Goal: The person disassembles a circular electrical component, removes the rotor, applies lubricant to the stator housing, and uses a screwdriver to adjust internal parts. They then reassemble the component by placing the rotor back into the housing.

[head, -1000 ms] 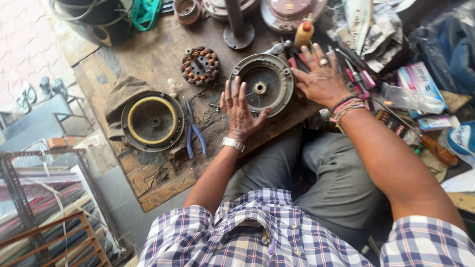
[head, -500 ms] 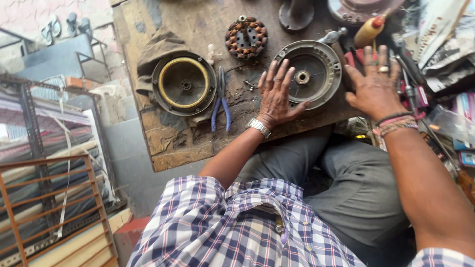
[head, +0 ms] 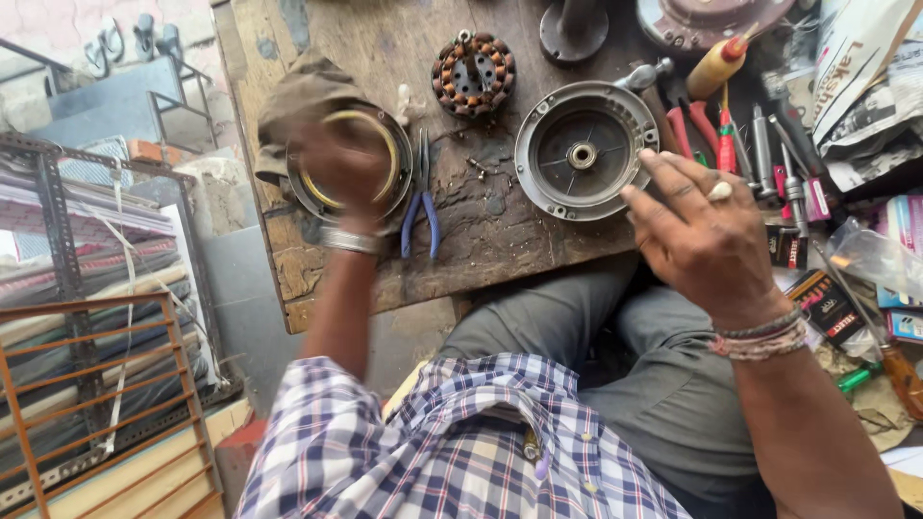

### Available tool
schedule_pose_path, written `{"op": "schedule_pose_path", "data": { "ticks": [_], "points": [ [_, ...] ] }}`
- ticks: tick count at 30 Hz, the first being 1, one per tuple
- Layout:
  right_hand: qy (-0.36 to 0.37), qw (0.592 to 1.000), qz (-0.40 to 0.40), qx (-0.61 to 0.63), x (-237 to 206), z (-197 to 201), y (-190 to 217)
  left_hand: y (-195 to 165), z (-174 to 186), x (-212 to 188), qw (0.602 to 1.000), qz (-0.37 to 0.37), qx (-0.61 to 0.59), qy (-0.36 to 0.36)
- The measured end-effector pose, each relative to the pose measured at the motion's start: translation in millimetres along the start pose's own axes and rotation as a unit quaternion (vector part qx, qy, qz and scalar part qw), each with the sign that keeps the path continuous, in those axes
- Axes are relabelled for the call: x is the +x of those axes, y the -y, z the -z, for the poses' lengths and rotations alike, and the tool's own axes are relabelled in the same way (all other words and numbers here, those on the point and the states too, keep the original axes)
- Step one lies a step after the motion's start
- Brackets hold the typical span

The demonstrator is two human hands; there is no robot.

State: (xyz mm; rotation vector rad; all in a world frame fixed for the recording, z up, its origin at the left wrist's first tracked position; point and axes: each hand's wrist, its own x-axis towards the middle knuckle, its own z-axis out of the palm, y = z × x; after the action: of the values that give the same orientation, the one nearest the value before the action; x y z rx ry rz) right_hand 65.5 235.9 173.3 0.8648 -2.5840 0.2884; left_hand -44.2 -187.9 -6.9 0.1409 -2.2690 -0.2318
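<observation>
On the worn wooden bench (head: pixel 500 240), the blurred left hand (head: pixel 341 168) is held over the yellow-ringed round housing (head: pixel 380 144); its grip cannot be told. Beside the grey ribbed motor cover (head: pixel 585 151), the right hand (head: pixel 707 235) is spread, nothing pinched.

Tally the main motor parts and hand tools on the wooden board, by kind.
Round metal motor covers: 2, a grey one by the right hand, and one with a yellow ring under the blurred left hand
Copper-wound stator: 1
Blue-handled pliers: 1
Total: 4
</observation>
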Motion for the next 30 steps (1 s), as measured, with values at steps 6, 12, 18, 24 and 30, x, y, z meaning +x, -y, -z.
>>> {"op": "schedule_pose_path", "data": {
  "ticks": [6,12,18,24,30],
  "points": [
    [0.002,1.000,-0.001,0.008,0.2,-4.6,-7.7,129.9,16.2,73.9,0.903,0.190,-0.006,0.384],
    [0.044,0.999,0.000,0.033,-6.6,-20.4,-8.1,127.8,-3.4,71.7,0.797,0.388,-0.277,0.372],
    [0.067,0.997,-0.011,0.045,-10.5,-34.9,-16.5,111.5,3.4,72.8,0.703,0.488,-0.450,0.254],
    [0.115,0.992,-0.013,0.052,-18.2,-53.0,-18.7,129.4,-12.0,56.1,0.842,0.334,-0.328,0.269],
    [0.170,0.984,-0.004,0.052,-21.4,-63.0,-20.1,132.1,-13.1,59.1,0.908,0.216,-0.138,0.332]
  ]
}}
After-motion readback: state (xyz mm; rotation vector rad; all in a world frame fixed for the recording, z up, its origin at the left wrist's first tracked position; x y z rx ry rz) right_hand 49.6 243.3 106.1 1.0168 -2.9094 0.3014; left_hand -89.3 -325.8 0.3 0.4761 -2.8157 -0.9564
